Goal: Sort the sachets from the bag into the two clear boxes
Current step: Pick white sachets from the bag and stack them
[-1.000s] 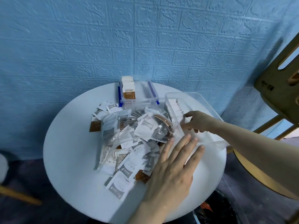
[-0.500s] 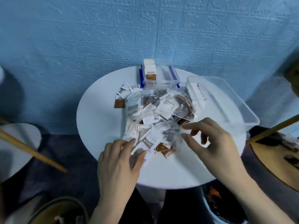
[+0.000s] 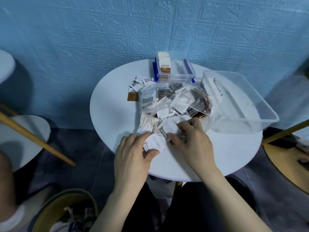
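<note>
Two clear boxes (image 3: 239, 104): small box (image 3: 173, 71) holds upright sachets (image 3: 164, 66).

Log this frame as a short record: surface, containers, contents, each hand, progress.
surface: round white table
small box: at the far edge, blue latches, sachets standing at its left end
large box: on the right, looks nearly empty
bag: clear, mid-table, sachets spilling out
left hand: grip on a white sachet
right hand: fingers in the pile
progress: most sachets unsorted
</note>
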`<control>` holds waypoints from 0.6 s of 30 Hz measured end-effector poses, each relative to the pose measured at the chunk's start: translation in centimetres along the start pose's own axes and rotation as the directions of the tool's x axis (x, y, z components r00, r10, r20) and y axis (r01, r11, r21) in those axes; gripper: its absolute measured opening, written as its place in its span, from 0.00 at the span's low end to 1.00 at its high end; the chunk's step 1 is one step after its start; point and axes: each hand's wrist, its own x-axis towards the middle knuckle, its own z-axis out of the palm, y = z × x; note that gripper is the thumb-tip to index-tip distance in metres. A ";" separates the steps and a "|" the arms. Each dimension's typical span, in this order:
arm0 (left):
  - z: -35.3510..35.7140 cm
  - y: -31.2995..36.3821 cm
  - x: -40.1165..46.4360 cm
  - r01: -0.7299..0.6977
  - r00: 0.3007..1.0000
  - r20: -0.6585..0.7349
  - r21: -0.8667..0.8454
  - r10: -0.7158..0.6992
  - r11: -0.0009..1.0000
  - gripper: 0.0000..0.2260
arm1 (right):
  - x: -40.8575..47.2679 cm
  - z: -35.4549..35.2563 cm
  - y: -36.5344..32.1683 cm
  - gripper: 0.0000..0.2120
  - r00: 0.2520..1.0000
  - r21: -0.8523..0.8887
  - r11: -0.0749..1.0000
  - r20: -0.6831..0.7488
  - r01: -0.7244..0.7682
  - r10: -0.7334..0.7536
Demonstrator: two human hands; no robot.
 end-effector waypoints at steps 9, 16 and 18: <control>-0.3 -0.8 0.2 0.266 0.962 0.076 -0.475 -0.262 0.839 0.14 | -0.7 -2.1 0.7 0.12 0.988 0.465 0.872 0.038 -0.151 0.151; -0.7 -0.5 0.0 0.290 0.955 0.138 -0.636 -0.264 0.715 0.07 | -3.0 -3.0 0.8 0.11 0.968 0.674 0.695 0.174 -0.250 0.179; -0.9 -0.4 0.1 0.288 0.956 0.147 -0.637 -0.253 0.715 0.08 | -3.4 -3.0 0.8 0.10 0.964 0.698 0.665 0.191 -0.266 0.184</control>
